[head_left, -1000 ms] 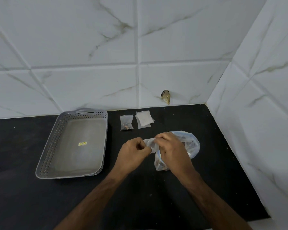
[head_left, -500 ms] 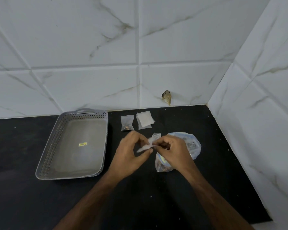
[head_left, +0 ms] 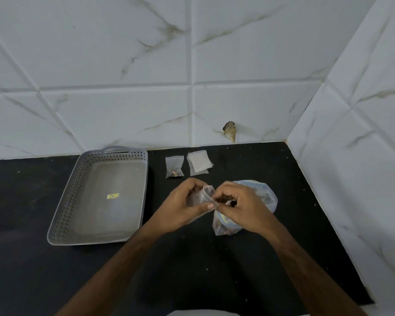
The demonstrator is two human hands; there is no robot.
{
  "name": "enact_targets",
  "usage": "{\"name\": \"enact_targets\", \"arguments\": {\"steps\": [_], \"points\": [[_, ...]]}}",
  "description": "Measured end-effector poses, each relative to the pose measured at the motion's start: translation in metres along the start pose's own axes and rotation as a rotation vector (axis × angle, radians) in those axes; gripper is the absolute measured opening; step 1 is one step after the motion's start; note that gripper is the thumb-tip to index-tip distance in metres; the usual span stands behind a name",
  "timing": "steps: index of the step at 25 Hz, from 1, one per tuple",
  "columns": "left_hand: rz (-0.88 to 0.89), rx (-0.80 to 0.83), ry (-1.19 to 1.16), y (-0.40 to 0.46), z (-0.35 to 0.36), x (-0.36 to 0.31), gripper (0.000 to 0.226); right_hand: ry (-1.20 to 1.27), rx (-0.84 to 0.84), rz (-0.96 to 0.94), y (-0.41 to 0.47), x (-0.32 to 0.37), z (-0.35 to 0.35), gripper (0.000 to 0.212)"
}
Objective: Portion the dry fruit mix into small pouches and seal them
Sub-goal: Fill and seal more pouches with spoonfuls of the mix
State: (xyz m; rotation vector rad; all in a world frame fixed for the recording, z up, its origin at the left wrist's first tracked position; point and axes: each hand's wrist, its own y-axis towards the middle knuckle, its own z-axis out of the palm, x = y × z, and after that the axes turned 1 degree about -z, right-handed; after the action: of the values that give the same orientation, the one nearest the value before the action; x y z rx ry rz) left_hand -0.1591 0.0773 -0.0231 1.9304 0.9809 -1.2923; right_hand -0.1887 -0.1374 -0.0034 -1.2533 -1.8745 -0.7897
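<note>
Left hand (head_left: pixel 180 208) grip curled round small clear pouch (head_left: pixel 200 197), mouth held apart; right hand (head_left: pixel 240 206) grip pinches pouch rim. Both just right of grey tray (head_left: pixel 62 215) on black counter (head_left: pixel 32 270). Big mix bag (head_left: pixel 267 197) behind right hand. Filled pouch (head_left: pixel 174 166) beside tray's far corner.

No readable text is found anywhere. A small yellow sticker (head_left: pixel 112 196) is seen on the grey tray (head_left: pixel 64 208) floor, its print too blurred.
</note>
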Motion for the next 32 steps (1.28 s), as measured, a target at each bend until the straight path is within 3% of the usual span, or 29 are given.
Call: {"name": "enact_targets", "arguments": {"steps": [2, 6, 9, 11, 16, 20, 28, 32], "points": [[0.083, -0.046, 0.174, 0.001, 0.001, 0.005, 0.049, 0.041, -0.015, 0.028, 0.001, -0.004, 0.005, 0.011], [0.057, -0.044, 0.421, 0.0, 0.005, 0.012, 0.073, 0.184, -0.065, 0.139, 0.006, -0.012, 0.009, 0.018], [0.137, -0.13, 0.597, 0.005, 0.006, 0.017, 0.073, 0.397, -0.047, 0.247, 0.009, -0.009, 0.009, 0.021], [0.186, -0.169, 0.693, 0.009, 0.007, 0.021, 0.071, 0.306, -0.05, 0.23, 0.013, -0.01, 0.015, 0.011], [0.106, -0.214, 0.787, 0.009, 0.005, 0.028, 0.072, 0.557, -0.224, 0.315, 0.016, -0.016, 0.016, 0.011], [0.089, -0.28, 0.929, 0.007, 0.006, 0.023, 0.082, 0.325, -0.195, 0.216, 0.015, -0.017, 0.016, 0.007], [0.146, -0.304, 0.912, 0.013, 0.013, 0.016, 0.066, 0.211, -0.129, 0.245, 0.011, -0.008, 0.021, 0.005], [0.137, -0.283, 0.899, 0.012, 0.016, 0.015, 0.063, 0.218, -0.08, 0.273, 0.006, -0.012, 0.018, 0.019]]}}
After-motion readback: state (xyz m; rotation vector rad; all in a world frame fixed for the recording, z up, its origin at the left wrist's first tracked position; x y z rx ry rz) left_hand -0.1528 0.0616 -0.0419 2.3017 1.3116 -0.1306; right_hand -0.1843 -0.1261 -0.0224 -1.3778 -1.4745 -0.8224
